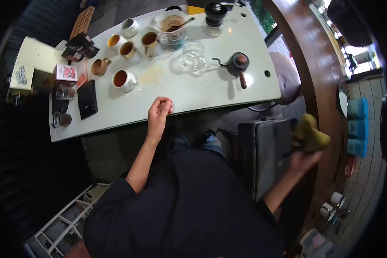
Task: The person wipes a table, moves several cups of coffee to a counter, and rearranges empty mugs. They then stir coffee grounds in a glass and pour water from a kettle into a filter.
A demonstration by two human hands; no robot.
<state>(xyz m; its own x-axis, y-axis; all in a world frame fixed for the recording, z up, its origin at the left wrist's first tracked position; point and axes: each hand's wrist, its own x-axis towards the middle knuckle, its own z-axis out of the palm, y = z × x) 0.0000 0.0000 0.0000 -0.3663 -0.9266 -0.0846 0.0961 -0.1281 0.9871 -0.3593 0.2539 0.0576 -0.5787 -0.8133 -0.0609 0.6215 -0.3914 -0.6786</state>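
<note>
A yellow-green cloth (pixel 310 135), bunched and smeared by motion, is in my right hand (pixel 303 162), out over the dark case beside the wooden counter. My left hand (pixel 160 107) is at the front edge of the white table (pixel 193 96), fingers curled in, with nothing visible in them. Beyond it, a pale brown wet patch (pixel 152 75) marks the tabletop. A white mug (pixel 124 81) of reddish-brown liquid stands left of the patch. Several more cups, including a brown cup (pixel 99 67) and a filled mug (pixel 150 41), are grouped behind.
A dripper with coffee grounds (pixel 172 23) and a spoon, clear glassware (pixel 194 60), a grinder (pixel 215 19) and a gooseneck kettle (pixel 238 64) occupy the table's back and right. A black scale (pixel 87 99) lies left. The dark case (pixel 273 150) stands between table and wooden counter (pixel 320 77).
</note>
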